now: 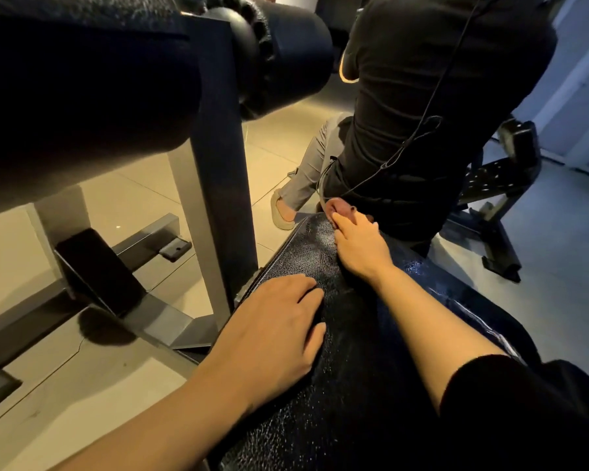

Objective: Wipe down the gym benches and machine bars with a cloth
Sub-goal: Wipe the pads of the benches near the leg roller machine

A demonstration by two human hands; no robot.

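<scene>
Left hand (279,331) lies flat, fingers straight, palm down on the bench's near left edge. Right hand (357,246) reaches farther along, fingers stretched out loosely, pressing a small pinkish cloth (337,207) at the far end. The bench (354,385) pad is black, grainy and shiny.

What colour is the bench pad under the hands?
Black, with a glossy pebbled grain, on the bench pad; seen in the head view.
</scene>
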